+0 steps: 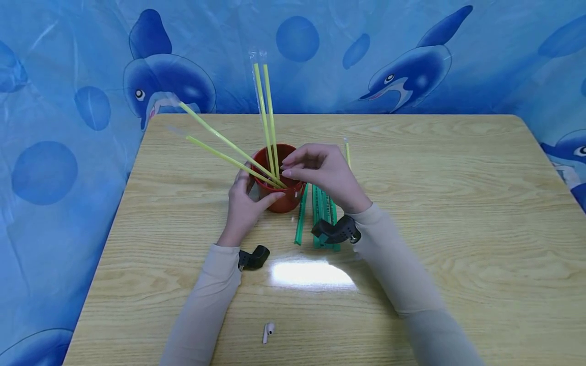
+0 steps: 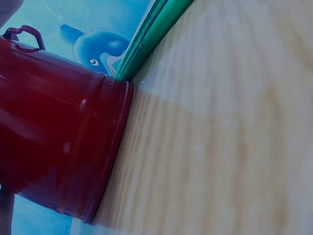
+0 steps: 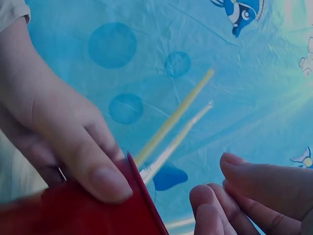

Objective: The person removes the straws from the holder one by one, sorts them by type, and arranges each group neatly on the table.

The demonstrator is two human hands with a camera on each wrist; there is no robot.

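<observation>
- Toward the upper left, two yellow straws (image 1: 220, 134) in clear wrappers leaned out of the red cup (image 1: 285, 204), which stood on the table (image 1: 458, 229) just left of centre.
- My left hand (image 1: 242, 207) held the cup, its thumb on the near side.
- Two more yellow straws (image 1: 271, 119) stood nearly upright in it, so I judged four done.
- An earbud (image 1: 268, 331) lay at bottom centre.
- Right of the cup, the long green packets (image 1: 320, 208) lay on the table; none showed inside, so they looked not yet handled.
- My right hand (image 1: 327, 165) was at the cup's mouth, thumb and fingertips slightly parted, nothing visible between them.
- Beyond it, one yellow straw tip (image 1: 348, 153) showed, apparently left over.
</observation>
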